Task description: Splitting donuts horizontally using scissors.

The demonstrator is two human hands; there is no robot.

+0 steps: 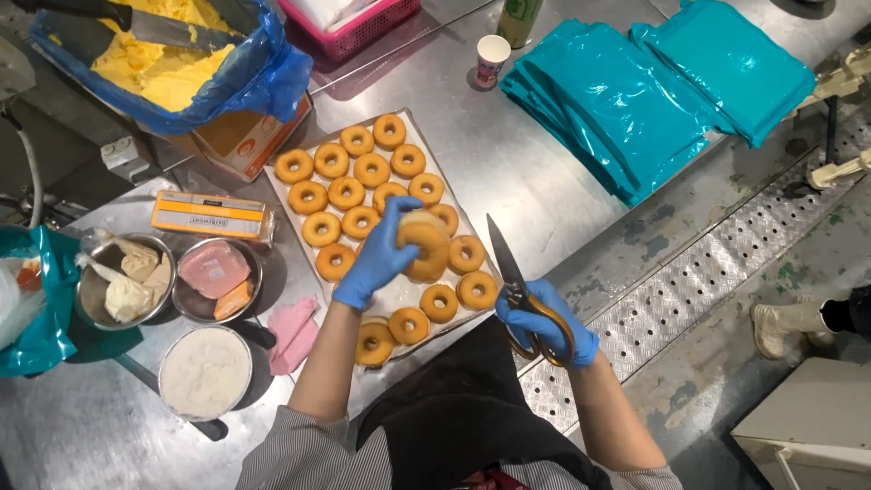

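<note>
Above the tray (288, 210), left hand (376, 257) fingers curled around a doughnut (425, 245), right hand (544, 322) clenched on upright scissors (513, 281)

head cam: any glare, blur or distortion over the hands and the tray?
Head view: soft glare streaks on the steel table; wide-angle bending toward the edges; left hand with its doughnut slightly soft, the right hand and scissors sharper; doughnut tray evenly lit, shadows faint.

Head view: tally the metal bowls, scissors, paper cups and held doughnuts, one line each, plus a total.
Metal bowls: 3
Scissors: 1, in right hand
Paper cup: 1
Held doughnut: 1, in left hand
Total: 6
</note>
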